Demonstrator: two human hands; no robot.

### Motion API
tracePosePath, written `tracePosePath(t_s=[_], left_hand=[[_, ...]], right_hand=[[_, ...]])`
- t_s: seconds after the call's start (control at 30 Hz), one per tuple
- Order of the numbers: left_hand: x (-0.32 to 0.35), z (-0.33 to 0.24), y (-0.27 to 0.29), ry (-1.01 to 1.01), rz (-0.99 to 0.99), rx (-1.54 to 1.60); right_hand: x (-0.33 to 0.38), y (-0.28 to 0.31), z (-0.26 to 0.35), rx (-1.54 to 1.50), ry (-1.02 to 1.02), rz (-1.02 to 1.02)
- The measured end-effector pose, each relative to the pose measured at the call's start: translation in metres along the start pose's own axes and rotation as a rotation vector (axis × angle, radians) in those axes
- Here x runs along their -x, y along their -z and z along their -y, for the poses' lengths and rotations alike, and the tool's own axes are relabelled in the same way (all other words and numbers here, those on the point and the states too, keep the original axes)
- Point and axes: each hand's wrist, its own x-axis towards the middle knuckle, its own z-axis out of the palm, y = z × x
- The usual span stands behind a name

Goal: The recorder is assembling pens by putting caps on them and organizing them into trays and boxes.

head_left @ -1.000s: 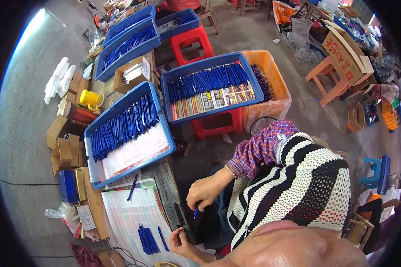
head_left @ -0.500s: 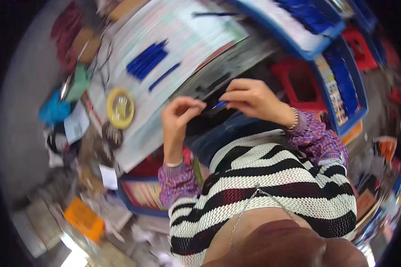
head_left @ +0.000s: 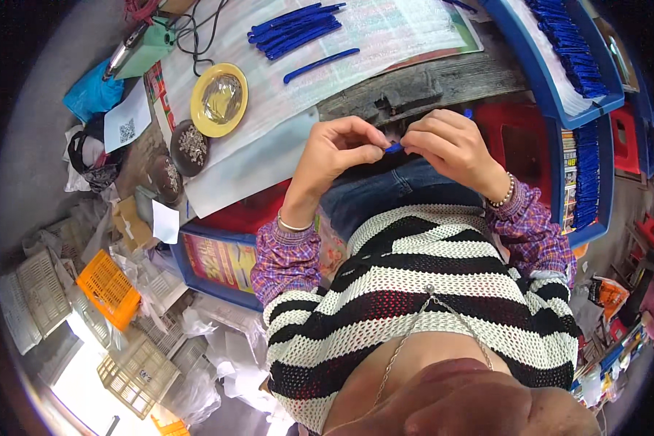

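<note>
Over my lap, just in front of the table edge, my left hand (head_left: pixel 341 150) and my right hand (head_left: pixel 449 145) meet at a small blue piece (head_left: pixel 393 148). It looks like one of the slim blue pen-like sticks, but my fingers hide most of it. My left thumb and index finger pinch at its left end, while my right fingers curl round the other end. Beyond my hands lies a pile of blue sticks (head_left: pixel 296 32) on the paper-covered table (head_left: pixel 265 109). A single blue stick (head_left: pixel 320 65) lies nearer to me.
On the table's left stand a yellow dish (head_left: pixel 214 131) and two dark rounded lumps (head_left: pixel 190 147). Blue trays (head_left: pixel 530 78) holding many blue sticks are at the right, near a red stool (head_left: pixel 516 116). An orange basket (head_left: pixel 109 289) and pale crates (head_left: pixel 139 374) lie at lower left.
My hands have come together, closing the gap around the blue piece. The whole view has shifted, so the table and sticks appear higher; the picture is sharper now.
</note>
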Motion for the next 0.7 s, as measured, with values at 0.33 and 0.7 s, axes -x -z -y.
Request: tracePosePath(t_s=[0.33,0.7], left_hand=[[-0.0039,-0.0029,-0.0005,0.130,0.050,-0.051],[-0.0062,-0.0012,0.0040,0.180,0.071,-0.100]], right_hand=[[0.0027,-0.0022,-0.0043,0.019,0.049,0.058],[-0.0008,-0.0059,-0.0049,0.022,0.078,0.088]])
